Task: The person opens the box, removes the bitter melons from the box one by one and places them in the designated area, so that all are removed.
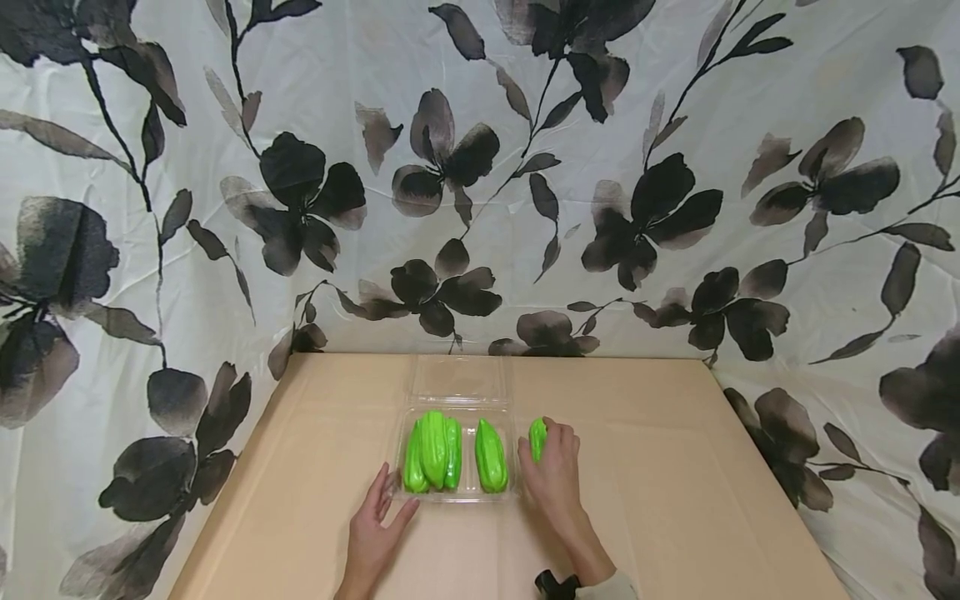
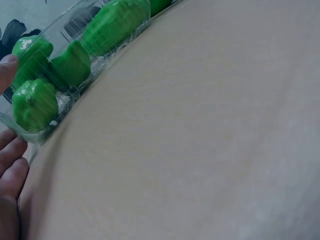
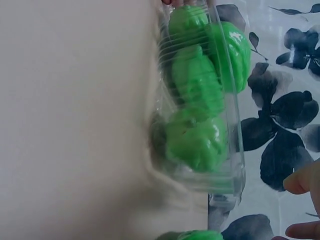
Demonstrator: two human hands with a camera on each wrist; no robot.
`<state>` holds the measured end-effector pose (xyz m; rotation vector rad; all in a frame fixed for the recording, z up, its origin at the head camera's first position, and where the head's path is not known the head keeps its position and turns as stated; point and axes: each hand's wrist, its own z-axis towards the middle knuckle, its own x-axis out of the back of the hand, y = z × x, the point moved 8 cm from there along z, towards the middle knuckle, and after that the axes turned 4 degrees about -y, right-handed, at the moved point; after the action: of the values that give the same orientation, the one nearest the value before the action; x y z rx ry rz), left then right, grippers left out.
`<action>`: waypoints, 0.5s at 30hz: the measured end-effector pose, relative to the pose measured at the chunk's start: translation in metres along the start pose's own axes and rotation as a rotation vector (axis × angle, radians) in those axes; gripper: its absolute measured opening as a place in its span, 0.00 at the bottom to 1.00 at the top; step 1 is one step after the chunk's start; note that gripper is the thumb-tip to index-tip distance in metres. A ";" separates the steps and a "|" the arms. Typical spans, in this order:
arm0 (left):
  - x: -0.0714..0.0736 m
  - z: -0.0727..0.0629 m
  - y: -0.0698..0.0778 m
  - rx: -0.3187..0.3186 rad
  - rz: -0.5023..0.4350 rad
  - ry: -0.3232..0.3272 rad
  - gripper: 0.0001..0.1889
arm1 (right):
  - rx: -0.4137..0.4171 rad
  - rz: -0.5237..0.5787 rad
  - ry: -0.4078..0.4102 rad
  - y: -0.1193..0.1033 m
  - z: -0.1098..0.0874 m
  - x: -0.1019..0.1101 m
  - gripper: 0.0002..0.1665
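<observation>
A clear plastic clamshell container (image 1: 457, 410) lies with its lid folded back, holding glossy green peppers. Three peppers (image 1: 433, 450) crowd its left side, one leaning on top of the others; a single pepper (image 1: 491, 457) lies at the right. My left hand (image 1: 372, 529) holds the container's near left corner, thumb at the front and fingers along the side. Just right of the container my right hand (image 1: 553, 475) is over another pepper (image 1: 537, 439), partly hidden by its fingers. In the right wrist view that pepper (image 3: 200, 235) sits below the spread thumb and fingers.
The tan tabletop (image 1: 675, 467) spreads around the container on both sides. A white cloth with dark flowers (image 1: 525, 167) hangs behind the table's far edge and along its sides. The transparent lid (image 1: 459, 379) reaches close to that far edge.
</observation>
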<state>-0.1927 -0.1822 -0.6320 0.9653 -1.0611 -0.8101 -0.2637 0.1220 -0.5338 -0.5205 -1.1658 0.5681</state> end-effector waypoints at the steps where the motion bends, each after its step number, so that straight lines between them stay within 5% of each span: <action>1: 0.000 0.000 0.000 0.000 0.003 0.001 0.43 | 0.000 0.001 -0.006 -0.003 0.000 -0.001 0.32; 15: 0.001 0.000 -0.001 0.016 -0.003 -0.023 0.42 | 0.088 0.024 -0.005 -0.036 -0.003 -0.017 0.32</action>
<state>-0.1929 -0.1831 -0.6322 0.9728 -1.0875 -0.8179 -0.2608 0.0837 -0.5238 -0.4578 -1.1352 0.6385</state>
